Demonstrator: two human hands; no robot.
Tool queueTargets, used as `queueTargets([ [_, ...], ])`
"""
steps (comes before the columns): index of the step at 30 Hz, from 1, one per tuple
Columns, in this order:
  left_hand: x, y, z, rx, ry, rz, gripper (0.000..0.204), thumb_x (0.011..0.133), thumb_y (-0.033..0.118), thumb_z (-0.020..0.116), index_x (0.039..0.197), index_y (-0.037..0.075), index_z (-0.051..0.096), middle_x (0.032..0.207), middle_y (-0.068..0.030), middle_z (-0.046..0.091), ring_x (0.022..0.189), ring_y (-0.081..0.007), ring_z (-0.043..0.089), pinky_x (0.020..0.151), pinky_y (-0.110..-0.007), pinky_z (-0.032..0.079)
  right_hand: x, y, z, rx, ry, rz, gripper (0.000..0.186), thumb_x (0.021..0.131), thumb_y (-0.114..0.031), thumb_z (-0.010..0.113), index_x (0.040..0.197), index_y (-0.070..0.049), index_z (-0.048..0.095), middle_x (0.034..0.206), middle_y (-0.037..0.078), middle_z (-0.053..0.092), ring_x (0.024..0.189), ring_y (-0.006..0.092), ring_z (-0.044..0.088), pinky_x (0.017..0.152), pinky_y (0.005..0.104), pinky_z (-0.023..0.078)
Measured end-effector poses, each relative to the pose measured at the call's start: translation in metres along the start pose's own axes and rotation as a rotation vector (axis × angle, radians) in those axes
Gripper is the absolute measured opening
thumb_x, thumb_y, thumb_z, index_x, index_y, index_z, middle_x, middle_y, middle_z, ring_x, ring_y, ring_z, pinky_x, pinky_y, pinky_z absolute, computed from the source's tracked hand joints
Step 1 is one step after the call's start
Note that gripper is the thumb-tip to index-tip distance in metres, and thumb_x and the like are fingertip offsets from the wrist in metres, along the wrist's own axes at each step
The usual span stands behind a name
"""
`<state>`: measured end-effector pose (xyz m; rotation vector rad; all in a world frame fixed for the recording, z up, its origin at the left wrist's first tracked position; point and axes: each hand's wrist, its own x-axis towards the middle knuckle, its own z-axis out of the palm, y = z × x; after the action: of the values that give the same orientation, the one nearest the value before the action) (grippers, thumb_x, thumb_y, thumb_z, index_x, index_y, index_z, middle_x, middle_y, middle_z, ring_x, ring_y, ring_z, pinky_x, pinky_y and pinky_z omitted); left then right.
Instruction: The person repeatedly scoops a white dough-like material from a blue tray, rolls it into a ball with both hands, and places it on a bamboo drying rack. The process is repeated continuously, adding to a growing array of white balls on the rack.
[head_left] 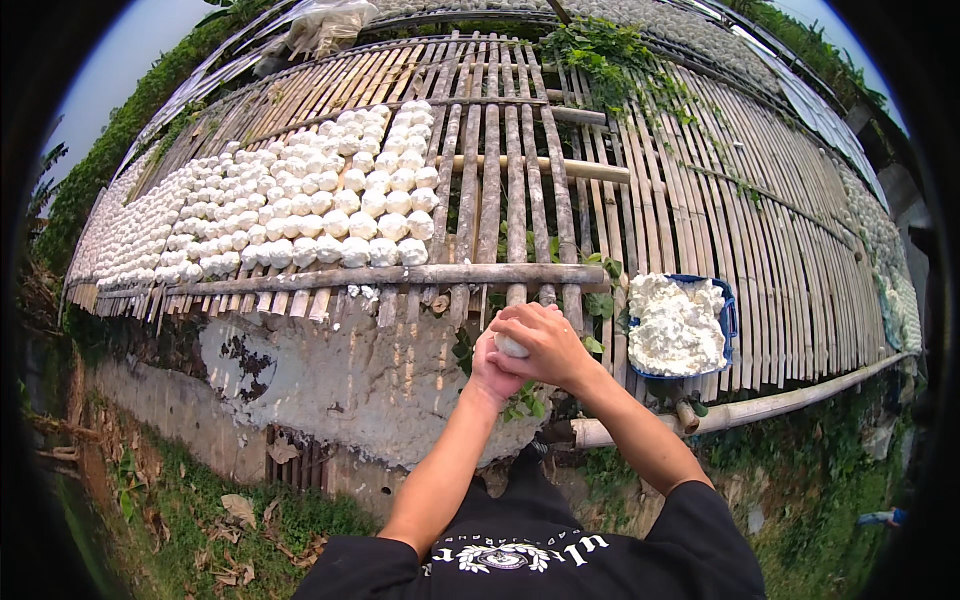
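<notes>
Cupped together in front of me, my left hand [489, 370] and my right hand [545, 338] close round a ball of white, dough-like paste [511, 346]. The left palm lies beneath and beside it, while the right fingers wrap over the top. Only a small part of the ball shows between them. To the right of my hands, a blue plastic tub [732, 325] holds a heap of the same moist, crumbly white paste [675, 325]. Many shaped white balls [383, 252] stand in close rows on the bamboo rack at the left.
The slatted bamboo rack [700, 180] spreads out ahead, with gaps between its slats. A bamboo pole [450, 275] crosses near its front, and a thicker pole [800, 405] runs along the right edge. Green vines [610, 60] grow through it. A rough wall [330, 370] stands below.
</notes>
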<state>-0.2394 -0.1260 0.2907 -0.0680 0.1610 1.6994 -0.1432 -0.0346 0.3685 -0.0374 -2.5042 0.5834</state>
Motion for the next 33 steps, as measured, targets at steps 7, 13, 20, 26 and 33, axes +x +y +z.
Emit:
queueTargets([
  [7,0.097,0.084,-0.041,1.624,0.603,0.513,0.067,0.112,0.062,0.041,0.129,0.002,0.067,0.139,-0.0200,0.064,0.137,-0.0403,0.056,0.115,-0.047,0.045,0.014,0.095,0.032,0.911,0.246,0.954,0.039,0.100,-0.040,0.079,0.116,-0.006,0.069,0.103,0.004,0.071,0.090,0.0184,0.073,0.076,0.0373,0.063],
  [13,0.161,0.155,-0.107,2.512,0.736,0.815,0.042,0.100,0.034,0.063,0.128,0.003,0.067,0.140,-0.0202,0.061,0.147,-0.0401,0.046,0.120,-0.058,0.036,0.090,0.189,0.058,1.159,0.048,1.198,0.052,0.102,-0.019,0.070,0.148,-0.006,0.049,0.138,0.013,0.062,0.116,0.0263,0.068,0.090,0.0477,0.065],
  [20,0.159,0.148,-0.106,2.557,0.815,0.712,0.060,0.092,0.037,0.063,0.143,0.004,0.061,0.149,-0.0193,0.056,0.152,-0.0377,0.041,0.121,-0.055,0.035,0.261,0.313,0.165,0.587,-0.130,0.720,0.059,0.095,-0.026,0.080,0.143,0.000,0.056,0.126,0.017,0.071,0.115,0.0242,0.072,0.095,0.0383,0.058],
  [26,0.160,0.156,-0.084,2.538,0.780,0.595,0.063,0.084,0.036,0.065,0.137,0.003,0.062,0.143,-0.0188,0.057,0.146,-0.0382,0.046,0.113,-0.056,0.041,0.378,0.385,0.272,0.227,-0.135,0.490,0.063,0.086,-0.028,0.080,0.139,0.001,0.063,0.124,0.027,0.073,0.119,0.0413,0.071,0.104,0.0475,0.055],
  [33,0.158,0.154,-0.090,2.538,0.743,0.581,0.060,0.080,0.034,0.067,0.131,0.003,0.065,0.140,-0.0164,0.059,0.142,-0.0373,0.049,0.112,-0.054,0.042,0.362,0.376,0.282,0.273,-0.105,0.528,0.067,0.099,-0.030,0.068,0.157,-0.003,0.050,0.148,0.027,0.061,0.137,0.0442,0.059,0.115,0.0506,0.049],
])
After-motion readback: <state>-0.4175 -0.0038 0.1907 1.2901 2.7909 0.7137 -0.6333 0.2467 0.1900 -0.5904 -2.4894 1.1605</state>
